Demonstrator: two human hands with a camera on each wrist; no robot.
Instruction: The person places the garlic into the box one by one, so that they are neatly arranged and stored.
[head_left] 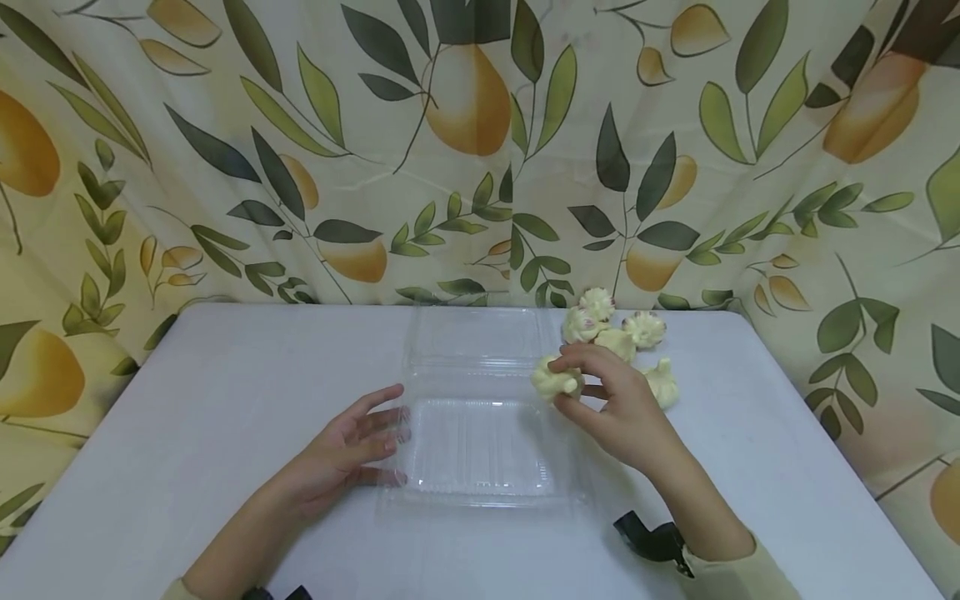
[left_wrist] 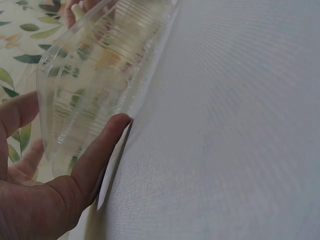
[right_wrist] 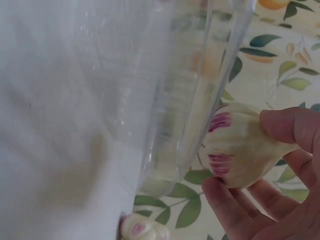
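Observation:
A clear plastic clamshell box (head_left: 480, 450) lies open on the white table, its lid (head_left: 477, 337) folded back toward the wall. My right hand (head_left: 618, 408) holds a garlic bulb (head_left: 553, 379) between thumb and fingers, over the right side of the box near the hinge. In the right wrist view that garlic bulb (right_wrist: 242, 145) shows purple streaks, close beside the clear wall. At the box's left side, my left hand (head_left: 341, 454) touches the edge with spread, fairly straight fingers. The left wrist view shows a finger (left_wrist: 102, 155) along the box's lower edge.
Several more garlic bulbs (head_left: 643, 330) cluster at the table's back right, just beyond my right hand. A cloth (head_left: 450, 167) printed with leaves and fruit hangs behind the white table (head_left: 225, 392). Black wrist-camera mounts (head_left: 651, 540) sit at both wrists.

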